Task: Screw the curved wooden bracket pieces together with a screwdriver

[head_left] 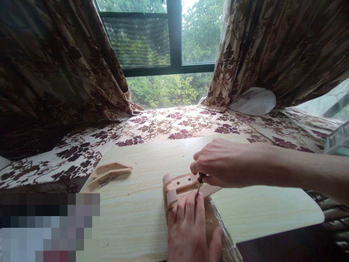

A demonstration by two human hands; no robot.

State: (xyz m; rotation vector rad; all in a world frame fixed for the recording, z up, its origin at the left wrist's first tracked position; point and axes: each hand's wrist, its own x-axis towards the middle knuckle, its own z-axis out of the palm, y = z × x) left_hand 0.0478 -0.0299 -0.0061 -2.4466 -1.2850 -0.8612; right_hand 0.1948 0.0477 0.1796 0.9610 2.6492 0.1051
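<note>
On the worktop in the head view, your right hand is pinching a screwdriver; your left hand, fingers slightly spread, is partly hiding a wooden piece atop a wrapped block. Loose wooden parts are lying leftward.

Right forearm: bare, nearly level, entering from the right edge
Right wrist: roughly straight
Right hand: back upward, fingers curled in a grip, just beyond the left fingertips
Left hand: palm down, fingers extended forward
Left thumb: splayed sideways, apart from the fingers
</note>
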